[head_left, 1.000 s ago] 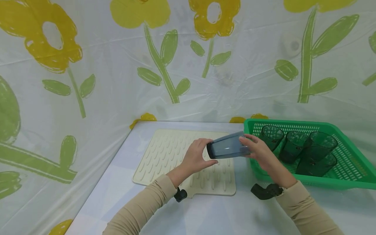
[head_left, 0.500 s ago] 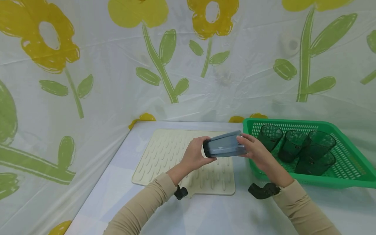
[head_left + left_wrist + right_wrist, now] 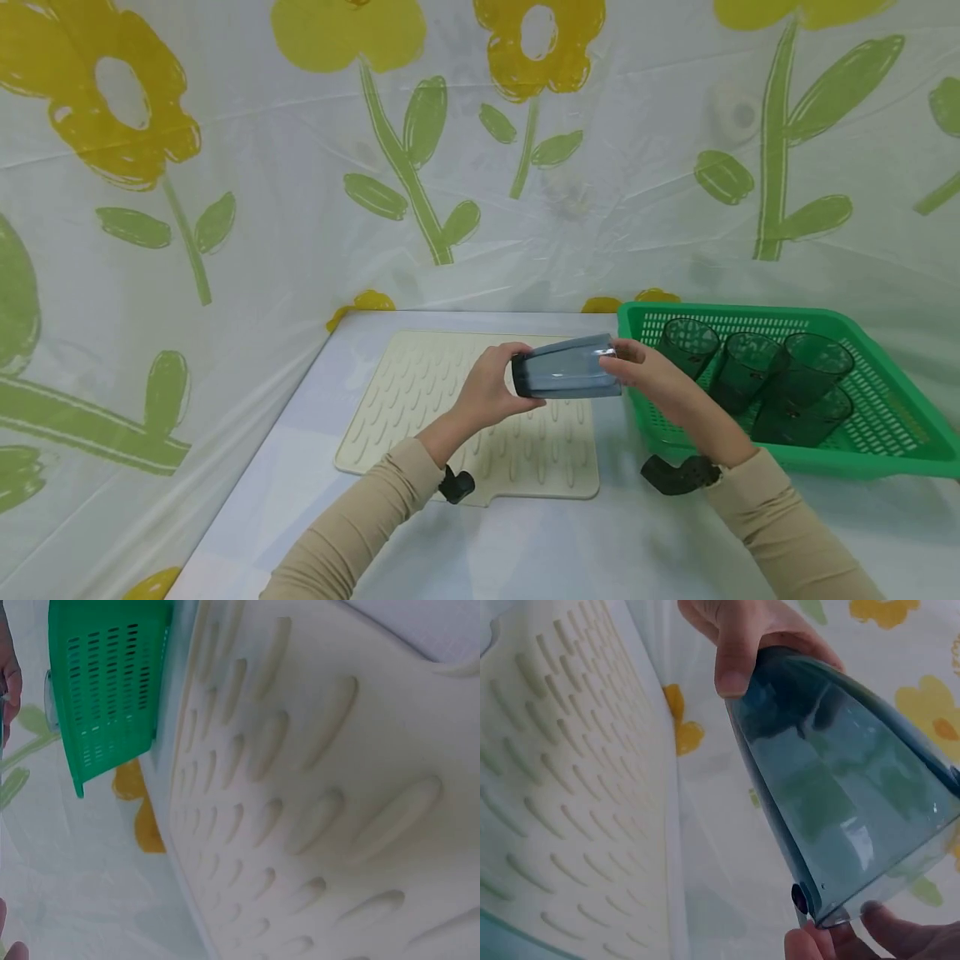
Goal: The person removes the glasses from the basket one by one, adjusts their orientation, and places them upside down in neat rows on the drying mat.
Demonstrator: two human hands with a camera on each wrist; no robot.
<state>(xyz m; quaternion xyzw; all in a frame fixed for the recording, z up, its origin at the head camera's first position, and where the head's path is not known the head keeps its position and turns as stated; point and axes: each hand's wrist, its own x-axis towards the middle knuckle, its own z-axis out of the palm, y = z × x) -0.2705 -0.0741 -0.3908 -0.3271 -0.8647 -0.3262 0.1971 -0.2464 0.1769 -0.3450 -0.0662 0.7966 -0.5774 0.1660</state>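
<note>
A blue translucent drinking glass lies sideways in the air above the cream ribbed drying mat. My left hand grips its dark base, with the thumb below and the fingers above. At the rim end, my right hand pinches the glass. In the right wrist view the glass widens from the base, under the left thumb, toward the rim, where right fingertips touch the edge. The left wrist view mostly shows the mat; the glass is barely visible there.
Right of the mat stands a green perforated plastic basket. Several dark-looking tumblers sit inside, one lying on its side near the front. A white floral sheet hangs behind the table.
Both hands and the glass have shifted slightly left in the head view. The glass has turned a little nearer to level. Both hands keep their hold on it.
</note>
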